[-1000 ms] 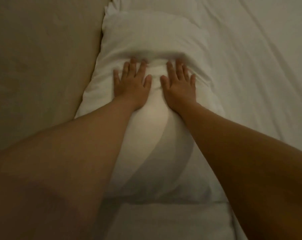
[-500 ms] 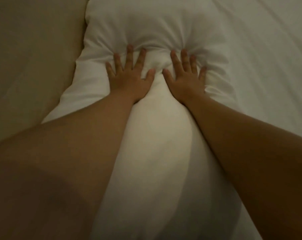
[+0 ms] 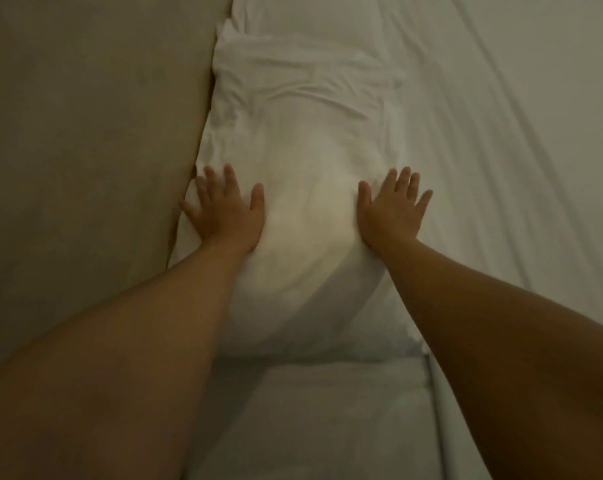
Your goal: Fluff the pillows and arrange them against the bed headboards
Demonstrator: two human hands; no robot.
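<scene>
While dim light covers the head view, the plump white fabric pillow (image 3: 307,188) lies on the white-sheeted bed (image 3: 500,133), touching the beige upholstered headboard (image 3: 85,133); left hand (image 3: 225,211) and right hand (image 3: 391,211) press its 2 sides, fingers spread flat, gripping nothing.

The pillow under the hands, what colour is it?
Plain white pillow, no pattern; head view.

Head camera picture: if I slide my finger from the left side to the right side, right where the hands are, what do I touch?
Tan headboard → left hand → white pillow → right hand → white bed sheet.
</scene>
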